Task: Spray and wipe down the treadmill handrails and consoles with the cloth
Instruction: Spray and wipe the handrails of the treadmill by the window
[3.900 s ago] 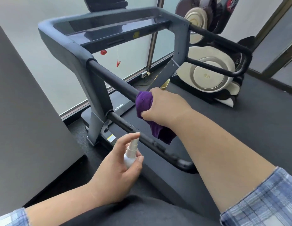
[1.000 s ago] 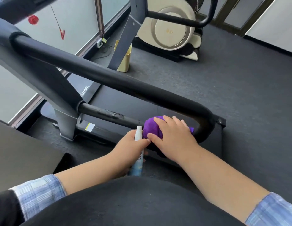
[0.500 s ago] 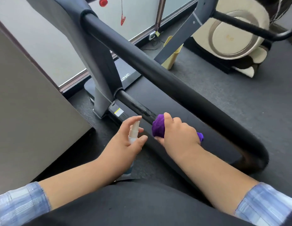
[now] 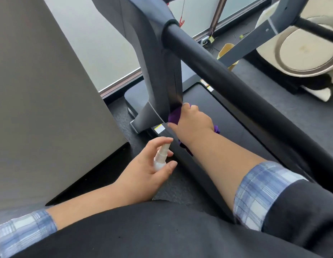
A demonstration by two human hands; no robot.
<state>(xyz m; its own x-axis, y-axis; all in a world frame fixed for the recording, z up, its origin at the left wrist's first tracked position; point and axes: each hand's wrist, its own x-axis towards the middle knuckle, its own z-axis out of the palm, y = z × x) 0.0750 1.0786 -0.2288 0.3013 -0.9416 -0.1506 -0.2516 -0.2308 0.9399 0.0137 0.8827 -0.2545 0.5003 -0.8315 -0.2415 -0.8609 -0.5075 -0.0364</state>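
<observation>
My right hand [image 4: 191,122] grips a purple cloth [image 4: 174,115] and presses it where the lower handrail meets the grey treadmill upright [image 4: 158,67]. That lower rail is hidden under my hand and forearm. The thick black upper handrail [image 4: 227,79] runs diagonally above my right arm. My left hand [image 4: 149,170] holds a small white spray bottle [image 4: 160,158] upright, just left of the treadmill's side, with one finger over the nozzle. The console is out of view.
A large grey panel [image 4: 41,99] stands close on the left. The treadmill deck [image 4: 217,116] lies below the rails. A yellow cup [image 4: 225,51] sits on the floor by the window, and a cream exercise machine [image 4: 303,51] stands at the far right.
My right hand slid the cloth forward along the lower rail up to the upright's base. The view moved closer and left. My left hand stays beside it with the bottle.
</observation>
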